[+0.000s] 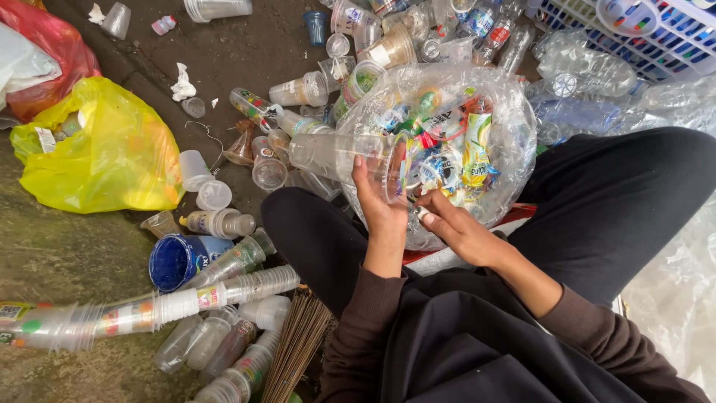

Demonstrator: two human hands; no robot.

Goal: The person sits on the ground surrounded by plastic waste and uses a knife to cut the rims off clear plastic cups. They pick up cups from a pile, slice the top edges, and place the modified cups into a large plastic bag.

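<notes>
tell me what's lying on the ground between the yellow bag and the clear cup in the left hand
In the head view, loose clear plastic cups and a few small bottles lie on the ground between the yellow bag and the clear cup held by the left hand.

A clear plastic cup point(339, 155) lies on its side near the middle of the frame, its narrow base pointing left and its open mouth right. A colourful torn foil lid point(403, 166) hangs partly peeled at the rim.
</notes>
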